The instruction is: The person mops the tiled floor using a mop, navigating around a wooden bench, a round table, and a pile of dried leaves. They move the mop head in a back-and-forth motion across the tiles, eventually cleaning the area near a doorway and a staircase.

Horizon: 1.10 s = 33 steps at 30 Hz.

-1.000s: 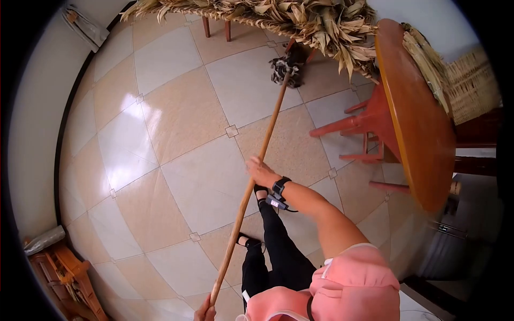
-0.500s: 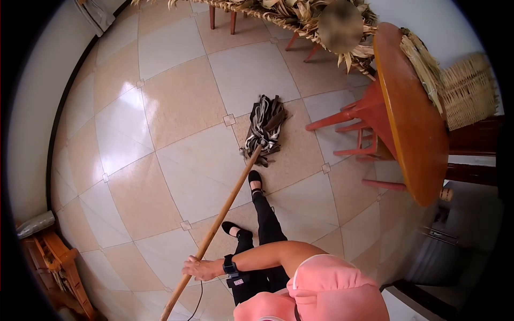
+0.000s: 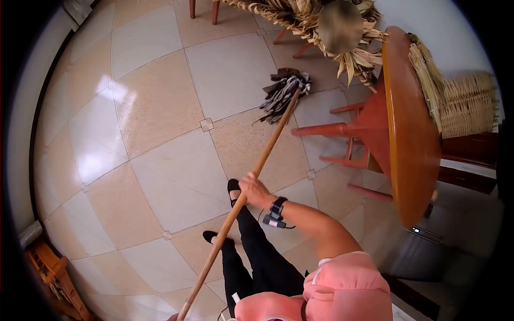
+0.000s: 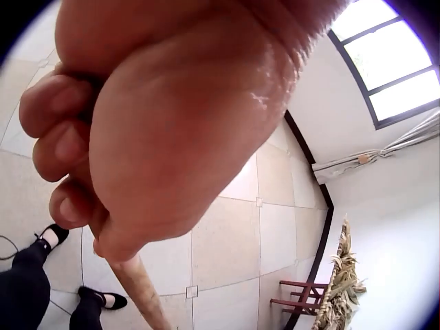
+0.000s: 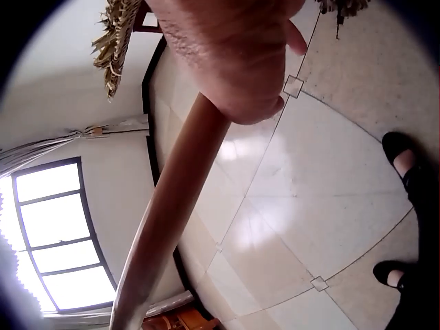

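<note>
A string mop with a long wooden handle (image 3: 230, 219) slants across the head view. Its head of dark and pale strands (image 3: 286, 93) lies on the tiled floor beside the red table legs. Partway down the handle, my right hand (image 3: 255, 191) grips the wood; in the right wrist view this hand (image 5: 237, 62) covers part of the pole. My left hand (image 4: 161, 137) has its fingers curled round the upper part of the handle, which shows below the thumb in the left wrist view. Only a sliver of that hand appears at the bottom of the head view.
An orange-brown round table (image 3: 417, 139) on red legs stands at the right, with a woven basket (image 3: 468, 107) behind it. Dried corn husks (image 3: 300, 21) hang along the top above stool legs. Wooden furniture (image 3: 56, 278) stands at lower left. My black shoes (image 3: 233, 191) are near the handle.
The mop head first came from beneath the husks toward my feet, then moved away again toward the table legs. My right hand drew back with the handle, then reached forward again.
</note>
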Available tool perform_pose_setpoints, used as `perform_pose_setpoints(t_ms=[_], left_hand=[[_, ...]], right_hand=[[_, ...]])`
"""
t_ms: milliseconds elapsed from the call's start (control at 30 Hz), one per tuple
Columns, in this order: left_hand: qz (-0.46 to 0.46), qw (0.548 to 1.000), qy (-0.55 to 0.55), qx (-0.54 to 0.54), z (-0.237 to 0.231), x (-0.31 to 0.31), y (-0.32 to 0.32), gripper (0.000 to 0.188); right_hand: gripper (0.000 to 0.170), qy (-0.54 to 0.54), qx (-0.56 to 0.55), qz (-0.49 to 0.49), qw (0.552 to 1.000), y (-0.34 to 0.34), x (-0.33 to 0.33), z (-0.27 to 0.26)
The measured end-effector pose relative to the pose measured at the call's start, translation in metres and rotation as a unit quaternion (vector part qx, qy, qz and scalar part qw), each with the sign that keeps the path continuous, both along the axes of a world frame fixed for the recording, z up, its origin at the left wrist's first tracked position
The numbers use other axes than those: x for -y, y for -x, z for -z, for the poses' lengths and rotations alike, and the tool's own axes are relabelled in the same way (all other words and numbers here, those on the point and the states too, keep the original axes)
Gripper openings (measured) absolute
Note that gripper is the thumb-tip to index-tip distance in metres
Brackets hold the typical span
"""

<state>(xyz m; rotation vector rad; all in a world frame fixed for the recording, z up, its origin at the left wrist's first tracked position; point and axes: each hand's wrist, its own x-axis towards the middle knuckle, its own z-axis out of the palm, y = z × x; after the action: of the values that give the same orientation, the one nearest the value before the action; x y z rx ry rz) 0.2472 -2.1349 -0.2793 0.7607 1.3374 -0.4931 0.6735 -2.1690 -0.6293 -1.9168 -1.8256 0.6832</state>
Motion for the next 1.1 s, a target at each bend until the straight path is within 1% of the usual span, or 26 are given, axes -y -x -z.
perform_pose_setpoints(t_ms=[33,67,100,133,167,200,233,267,300,333,367,433,467,533,567,633,700,733,767,833,867,900,933,1000,1033,1100], left_hand=[[-0.01,0.999,-0.001,0.036,0.021,0.004,-0.03,0.027],[-0.022,0.997,-0.002,0.073,0.039,0.007,-0.06,0.027],[-0.002,0.996,0.007,0.085,0.046,-0.001,-0.099,0.029],[-0.026,0.988,-0.01,0.155,0.076,0.014,-0.112,0.031],[-0.02,0.989,0.019,0.142,0.086,0.009,-0.146,0.034],[-0.067,0.981,0.087,0.159,0.101,0.008,-0.164,0.037],[-0.089,0.971,0.129,0.18,0.126,0.018,-0.171,0.035],[-0.129,0.969,0.125,0.172,0.15,0.032,-0.183,0.033],[-0.122,0.968,0.061,0.211,0.163,0.025,-0.198,0.03],[-0.07,0.976,0.044,0.203,0.162,-0.003,-0.224,0.032],[-0.061,0.978,0.026,0.198,0.179,-0.012,-0.24,0.035],[0.025,0.959,-0.155,0.237,0.214,-0.031,-0.273,0.036],[0.031,0.958,-0.176,0.223,0.229,-0.042,-0.291,0.037],[0.052,0.933,-0.259,0.243,0.264,-0.066,-0.326,0.035],[0.088,0.894,-0.367,0.241,0.295,-0.07,-0.342,0.035],[0.16,0.924,-0.294,0.186,0.293,-0.113,-0.4,0.036],[0.188,0.907,-0.311,0.215,0.316,-0.123,-0.419,0.037],[0.206,0.897,-0.318,0.229,0.324,-0.121,-0.42,0.037],[0.205,0.897,-0.312,0.238,0.325,-0.115,-0.413,0.038],[0.179,0.886,-0.326,0.277,0.321,-0.104,-0.4,0.039],[0.182,0.897,-0.308,0.261,0.303,-0.103,-0.39,0.039],[0.19,0.896,-0.302,0.263,0.294,-0.098,-0.374,0.039],[0.199,0.896,-0.298,0.263,0.285,-0.096,-0.353,0.039],[0.165,0.913,-0.268,0.26,0.253,-0.098,-0.304,0.04],[0.175,0.919,-0.261,0.239,0.235,-0.098,-0.276,0.04],[0.184,0.934,-0.241,0.189,0.198,-0.099,-0.218,0.04]], right_hand=[[0.015,0.01,0.032,0.006,0.999,-0.038,-0.005,0.006],[0.003,0.032,0.06,0.011,0.998,-0.076,-0.005,0.023],[0.004,0.013,0.073,0.027,0.997,-0.11,-0.013,0.019],[0.004,0.017,0.097,0.05,0.994,-0.141,-0.021,0.017],[0.003,0.017,0.108,0.07,0.992,-0.17,-0.026,0.021],[0.005,0.012,0.136,0.094,0.986,-0.196,-0.03,0.023],[0.01,0.053,0.14,0.107,0.983,-0.216,-0.036,0.018],[0.012,0.079,0.14,0.091,0.983,-0.228,-0.04,0.016],[0.014,0.106,0.141,0.073,0.982,-0.234,-0.044,0.017],[0.016,0.134,0.14,0.055,0.979,-0.238,-0.047,0.019],[0.019,0.122,0.131,0.048,0.983,-0.239,-0.05,0.024],[0.026,0.1,0.112,0.028,0.988,-0.239,-0.056,0.035],[0.03,0.099,0.12,0.032,0.987,-0.242,-0.06,0.034],[0.039,0.09,0.13,0.042,0.986,-0.246,-0.074,0.036],[0.039,0.061,0.146,0.054,0.986,-0.248,-0.082,0.037],[0.039,0.002,0.173,0.087,0.981,-0.257,-0.091,0.036],[0.042,0.079,0.167,0.049,0.982,-0.276,-0.096,0.036],[0.043,0.119,0.161,0.034,0.979,-0.278,-0.095,0.035],[0.04,0.108,0.172,0.017,0.979,-0.275,-0.093,0.038],[0.039,0.132,0.154,0.044,0.978,-0.278,-0.091,0.052],[0.039,0.151,0.144,0.057,0.976,-0.274,-0.087,0.049],[0.032,0.133,0.123,0.039,0.983,-0.273,-0.085,0.047],[0.03,0.133,0.121,0.047,0.983,-0.268,-0.076,0.05],[0.027,0.118,0.124,0.056,0.984,-0.267,-0.063,0.074],[0.022,0.128,0.116,0.02,0.985,-0.258,-0.06,0.077],[0.021,0.128,0.068,-0.001,0.989,-0.221,-0.053,0.083]])
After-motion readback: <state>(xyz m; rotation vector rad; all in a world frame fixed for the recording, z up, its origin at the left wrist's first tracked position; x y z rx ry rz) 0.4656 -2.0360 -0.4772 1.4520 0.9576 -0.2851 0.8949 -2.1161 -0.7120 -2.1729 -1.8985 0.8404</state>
